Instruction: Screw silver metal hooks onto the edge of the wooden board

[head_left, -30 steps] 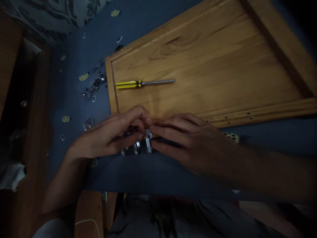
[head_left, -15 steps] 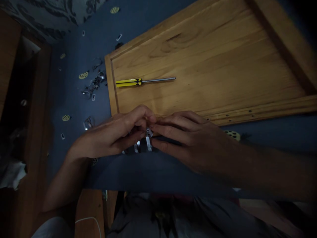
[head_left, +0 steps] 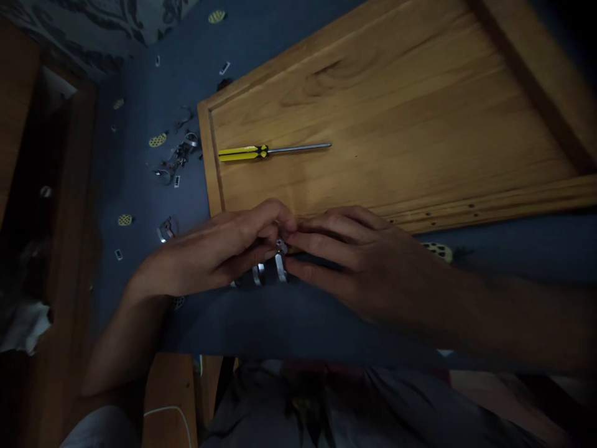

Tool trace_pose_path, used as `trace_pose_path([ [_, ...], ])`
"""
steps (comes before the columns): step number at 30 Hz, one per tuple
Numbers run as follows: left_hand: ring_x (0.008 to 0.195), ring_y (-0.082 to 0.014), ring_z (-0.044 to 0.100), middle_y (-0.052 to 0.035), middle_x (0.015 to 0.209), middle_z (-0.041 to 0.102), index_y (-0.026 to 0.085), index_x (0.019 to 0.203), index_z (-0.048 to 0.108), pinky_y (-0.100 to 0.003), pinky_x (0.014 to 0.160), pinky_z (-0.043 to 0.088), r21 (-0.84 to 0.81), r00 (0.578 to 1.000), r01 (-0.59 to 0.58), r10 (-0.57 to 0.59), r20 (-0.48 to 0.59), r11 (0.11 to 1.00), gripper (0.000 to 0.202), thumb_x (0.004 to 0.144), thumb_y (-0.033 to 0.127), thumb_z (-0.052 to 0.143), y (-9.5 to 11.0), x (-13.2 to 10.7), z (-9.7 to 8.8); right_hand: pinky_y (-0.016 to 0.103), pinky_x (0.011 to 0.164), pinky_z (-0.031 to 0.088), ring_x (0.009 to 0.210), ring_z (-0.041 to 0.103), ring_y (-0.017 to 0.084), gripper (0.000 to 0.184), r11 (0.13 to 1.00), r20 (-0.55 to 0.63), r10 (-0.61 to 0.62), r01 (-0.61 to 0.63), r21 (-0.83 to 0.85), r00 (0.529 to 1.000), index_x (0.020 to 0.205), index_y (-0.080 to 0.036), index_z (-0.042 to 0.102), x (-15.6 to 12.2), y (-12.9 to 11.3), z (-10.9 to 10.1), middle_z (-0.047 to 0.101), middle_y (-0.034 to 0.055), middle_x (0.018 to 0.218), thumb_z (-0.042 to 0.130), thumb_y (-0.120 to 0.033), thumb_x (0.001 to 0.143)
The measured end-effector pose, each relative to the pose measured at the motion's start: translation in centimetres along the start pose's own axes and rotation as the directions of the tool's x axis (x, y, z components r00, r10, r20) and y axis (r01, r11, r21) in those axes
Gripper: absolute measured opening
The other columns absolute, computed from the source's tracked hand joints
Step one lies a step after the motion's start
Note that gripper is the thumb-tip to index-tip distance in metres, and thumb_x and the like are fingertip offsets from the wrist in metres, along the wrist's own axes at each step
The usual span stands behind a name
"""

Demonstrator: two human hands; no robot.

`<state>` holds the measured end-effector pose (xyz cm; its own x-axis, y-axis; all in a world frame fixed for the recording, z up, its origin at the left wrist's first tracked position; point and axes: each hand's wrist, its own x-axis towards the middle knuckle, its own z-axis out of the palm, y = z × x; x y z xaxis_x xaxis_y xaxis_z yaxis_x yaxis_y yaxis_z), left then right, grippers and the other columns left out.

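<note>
A shiny curved metal hook (head_left: 281,266) with a cross-head screw at its top sits at the near edge of the wooden panel (head_left: 396,112). My left hand (head_left: 219,252) is closed, its thumb and forefinger pinching around the top of the hook from the left. From the right, my right hand (head_left: 359,261) meets it with its fingertips together at the hook's side. Fingers partly cover the screw end. Another similar hook (head_left: 258,274) hangs just left, under my left thumb. A yellow-and-black screwdriver (head_left: 275,150) lies on the panel beyond both hands.
Loose metal hooks and small hardware (head_left: 180,158) lie in a pile left of the panel on the blue patterned cloth (head_left: 140,193). One metal piece (head_left: 165,230) lies near my left wrist. Small holes dot the panel's near rail. A wooden chair part (head_left: 168,398) stands below.
Both hands keep nearly the same place at the hook, with slight finger movement. The view has shifted very slightly; the screwdriver and hardware lie as before.
</note>
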<state>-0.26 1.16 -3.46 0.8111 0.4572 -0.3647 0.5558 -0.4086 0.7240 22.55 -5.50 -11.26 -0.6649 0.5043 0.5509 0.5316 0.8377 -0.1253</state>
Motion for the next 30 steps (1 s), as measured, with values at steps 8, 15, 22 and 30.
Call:
trace_pose_path([
  [8, 0.069, -0.0098, 0.059, 0.0029, 0.085, 0.064, 0.021, 0.116, 0.051, -0.022, 0.062, 0.044, -0.052, 1.000, -0.010, 0.010, -0.005, 0.999, 0.014, 0.104, 0.030, 0.052, -0.06, 0.33, -0.16, 0.041, 0.085, 0.056, 0.104, 0.067, 0.025, 0.035, 1.000, -0.006, 0.003, -0.003, 0.010, 1.000, 0.114, -0.018, 0.075, -0.08, 0.02, 0.15, 0.078, 0.0076, 0.113, 0.042, -0.014, 0.107],
  [15, 0.064, -0.0083, 0.052, 0.0047, 0.076, 0.062, 0.021, 0.093, 0.054, -0.020, 0.058, 0.040, -0.113, 0.998, -0.035, 0.029, -0.055, 0.993, 0.009, 0.100, 0.026, 0.057, -0.46, 0.62, 0.01, 0.041, 0.085, 0.057, 0.104, 0.068, 0.025, 0.032, 1.000, 0.002, -0.002, 0.002, 0.011, 1.000, 0.114, -0.017, 0.075, -0.15, -0.08, 0.02, 0.076, 0.0090, 0.116, 0.044, -0.015, 0.106],
  [22, 0.061, -0.0082, 0.049, 0.0045, 0.073, 0.060, 0.021, 0.091, 0.057, -0.020, 0.055, 0.038, -0.097, 0.997, -0.037, 0.031, -0.066, 0.995, 0.008, 0.099, 0.023, 0.058, -0.20, 0.72, -0.12, 0.041, 0.088, 0.055, 0.107, 0.064, 0.025, 0.034, 0.999, -0.038, 0.043, -0.043, 0.008, 0.998, 0.116, -0.018, 0.074, -0.27, -0.37, 0.43, 0.076, 0.0072, 0.117, 0.041, -0.015, 0.107],
  [30, 0.066, -0.0095, 0.055, 0.0026, 0.076, 0.063, 0.020, 0.093, 0.060, -0.020, 0.059, 0.043, -0.218, 0.997, 0.001, -0.017, -0.069, 0.976, 0.010, 0.099, 0.027, 0.058, 0.39, 0.54, -0.30, 0.042, 0.084, 0.056, 0.105, 0.068, 0.027, 0.030, 1.000, 0.008, -0.001, 0.001, 0.031, 1.000, 0.113, -0.016, 0.075, -0.04, 0.05, -0.11, 0.077, 0.0097, 0.118, 0.046, -0.014, 0.105],
])
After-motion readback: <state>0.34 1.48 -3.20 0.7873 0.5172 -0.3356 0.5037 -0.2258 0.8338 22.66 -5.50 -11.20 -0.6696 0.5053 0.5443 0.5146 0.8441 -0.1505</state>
